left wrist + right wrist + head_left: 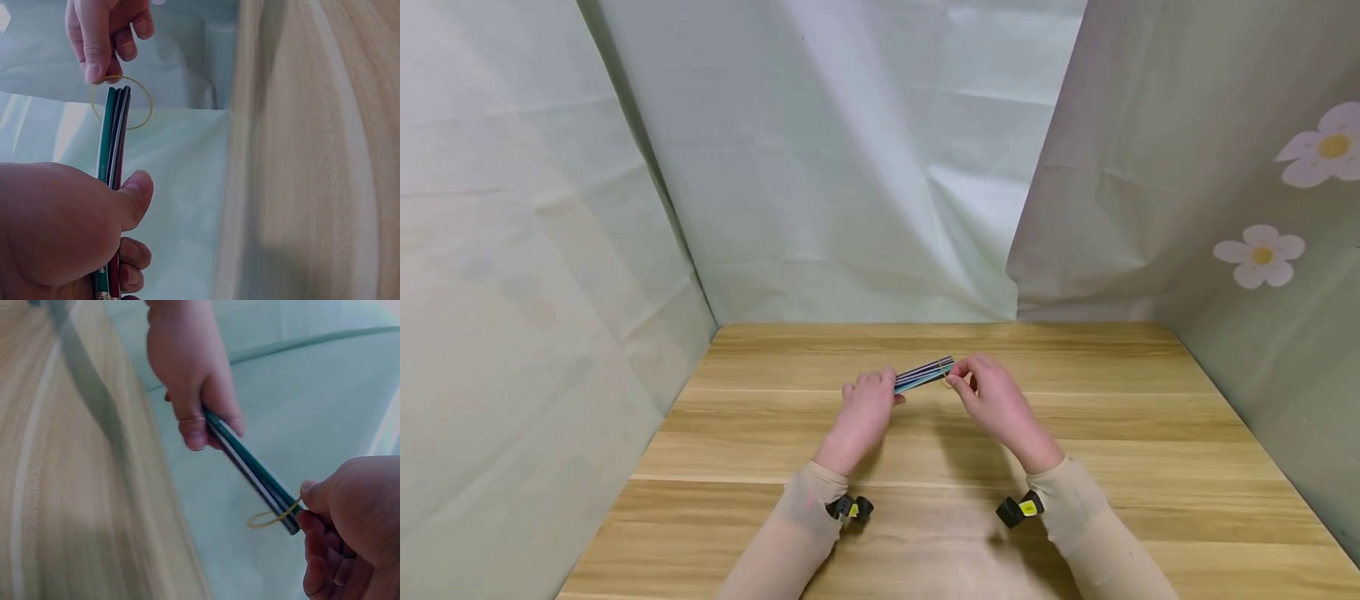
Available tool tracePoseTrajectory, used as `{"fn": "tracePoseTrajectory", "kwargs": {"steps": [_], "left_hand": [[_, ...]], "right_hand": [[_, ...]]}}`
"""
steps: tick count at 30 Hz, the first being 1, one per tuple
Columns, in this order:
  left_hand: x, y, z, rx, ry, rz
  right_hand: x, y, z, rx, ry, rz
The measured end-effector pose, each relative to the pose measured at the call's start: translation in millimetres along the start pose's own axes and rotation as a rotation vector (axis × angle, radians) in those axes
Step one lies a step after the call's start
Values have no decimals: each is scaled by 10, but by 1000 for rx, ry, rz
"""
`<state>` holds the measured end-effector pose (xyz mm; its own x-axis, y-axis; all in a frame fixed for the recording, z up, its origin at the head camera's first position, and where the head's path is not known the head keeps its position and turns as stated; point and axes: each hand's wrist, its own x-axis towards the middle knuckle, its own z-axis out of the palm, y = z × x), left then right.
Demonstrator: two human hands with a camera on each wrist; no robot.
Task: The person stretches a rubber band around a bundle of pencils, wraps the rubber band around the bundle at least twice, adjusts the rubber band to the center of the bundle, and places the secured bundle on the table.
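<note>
My left hand [867,410] grips a small bundle of pencils [919,376], held up over the table and slanting to the right. In the left wrist view green, dark and reddish pencil barrels [106,137] lie side by side, with the thumb along them. My right hand [1000,407] is at the far end of the bundle. Between its thumb and forefinger it pinches a thin yellow rubber band [265,524]. The band hangs as a loose loop around the pencil ends in the right wrist view. The lower part of the bundle is hidden in the left hand.
A wooden table [737,442] spreads below both hands. Pale sheets [850,167] hang behind it and at both sides, the right one printed with white flowers [1262,256]. A black wrist camera [1017,511] is strapped to the right wrist, another [859,507] to the left.
</note>
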<state>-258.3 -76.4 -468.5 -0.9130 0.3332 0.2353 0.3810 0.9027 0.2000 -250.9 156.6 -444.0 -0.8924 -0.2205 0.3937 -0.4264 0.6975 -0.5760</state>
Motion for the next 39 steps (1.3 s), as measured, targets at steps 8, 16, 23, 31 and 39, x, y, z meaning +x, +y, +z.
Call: {"fn": "tracePoseTrajectory", "kwargs": {"steps": [8,16,23,31,39], "left_hand": [[20,17,-17,-43,23,0],[50,71,-35,-89,18,18],[89,122,-11,-102,25,23],[100,120,53,-96,17,7],[112,162,20,-115,14,39]], "right_hand": [[-20,37,42,62,1,96],[-22,62,88,92,37,128],[-3,65,171,102,45,0],[-42,-22,207,48,-95,-236],[-51,68,209,56,-151,-156]]}}
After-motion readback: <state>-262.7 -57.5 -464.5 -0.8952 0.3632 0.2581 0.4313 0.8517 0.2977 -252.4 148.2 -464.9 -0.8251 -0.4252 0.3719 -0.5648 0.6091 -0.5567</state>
